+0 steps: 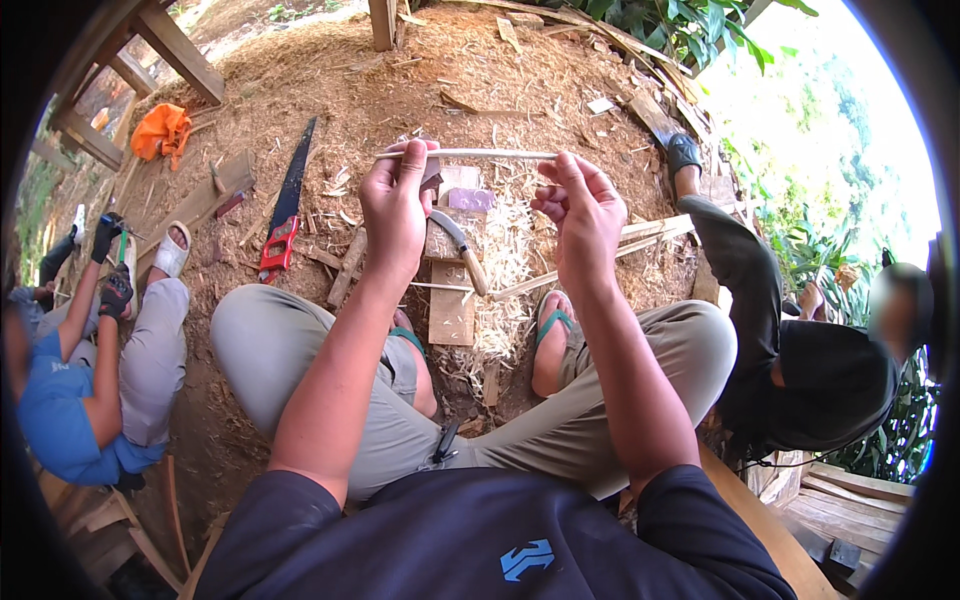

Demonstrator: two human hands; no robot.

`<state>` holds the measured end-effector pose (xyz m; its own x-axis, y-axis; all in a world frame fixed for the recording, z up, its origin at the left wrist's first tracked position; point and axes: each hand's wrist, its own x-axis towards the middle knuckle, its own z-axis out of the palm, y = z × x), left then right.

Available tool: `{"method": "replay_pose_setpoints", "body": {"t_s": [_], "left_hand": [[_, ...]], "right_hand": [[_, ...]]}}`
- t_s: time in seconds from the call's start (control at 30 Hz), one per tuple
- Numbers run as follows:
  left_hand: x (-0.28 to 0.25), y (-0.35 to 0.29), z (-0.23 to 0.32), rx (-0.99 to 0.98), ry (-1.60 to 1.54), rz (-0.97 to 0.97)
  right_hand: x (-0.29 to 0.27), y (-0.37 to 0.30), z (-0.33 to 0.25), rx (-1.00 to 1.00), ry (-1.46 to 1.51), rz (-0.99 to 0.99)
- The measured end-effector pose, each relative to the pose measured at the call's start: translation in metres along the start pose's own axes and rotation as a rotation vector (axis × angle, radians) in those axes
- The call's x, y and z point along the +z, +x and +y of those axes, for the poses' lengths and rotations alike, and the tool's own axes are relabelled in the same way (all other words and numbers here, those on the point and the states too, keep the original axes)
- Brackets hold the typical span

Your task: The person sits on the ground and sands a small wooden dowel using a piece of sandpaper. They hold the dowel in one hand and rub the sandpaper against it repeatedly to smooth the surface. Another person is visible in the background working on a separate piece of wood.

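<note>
A thin, pale wooden stick [490,154] is stretched level between my hands, above the shavings. My left hand [398,205] is closed round its left end, and a folded dark reddish-brown piece [432,172], perhaps sandpaper, sticks out beside those fingers. At the right end, my right hand [583,205] pinches the stick between thumb and fingertips, its other fingers curled. Below them a curved knife [462,250] with a wooden handle lies on a wooden block [452,315] between my feet. Beyond it sits a small lilac block [472,200]. Another thin stick [442,287] lies across the wood.
A handsaw [288,205] with a red handle lies on the ground to the left. Further left sit an orange cloth [160,135] and a gloved person in blue [75,400]. Someone in black [820,385] sits close on my right. Wood shavings [510,260] and offcuts cover the ground.
</note>
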<state>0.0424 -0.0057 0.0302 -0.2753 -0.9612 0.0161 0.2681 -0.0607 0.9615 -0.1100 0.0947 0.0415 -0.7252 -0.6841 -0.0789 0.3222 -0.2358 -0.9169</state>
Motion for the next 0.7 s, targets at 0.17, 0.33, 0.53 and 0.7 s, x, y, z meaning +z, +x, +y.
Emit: {"method": "replay_pose_setpoints", "body": {"t_s": [0.17,0.33,0.53,0.7], "left_hand": [[0.0027,-0.0012,0.0030,-0.014,0.016,0.038],[0.0022,-0.0003,0.0002,0.000,0.016,0.039],[0.0015,-0.0019,-0.0002,0.002,0.028,0.008],[0.0029,-0.0027,0.0011,-0.005,0.016,0.011]], "right_hand": [[-0.0037,0.0008,0.0013,0.014,0.073,-0.008],[-0.0043,0.0011,0.0021,0.012,0.082,-0.017],[-0.0033,0.0004,-0.0017,-0.015,0.070,0.003],[-0.0039,0.0007,0.0012,-0.049,0.038,0.005]]}}
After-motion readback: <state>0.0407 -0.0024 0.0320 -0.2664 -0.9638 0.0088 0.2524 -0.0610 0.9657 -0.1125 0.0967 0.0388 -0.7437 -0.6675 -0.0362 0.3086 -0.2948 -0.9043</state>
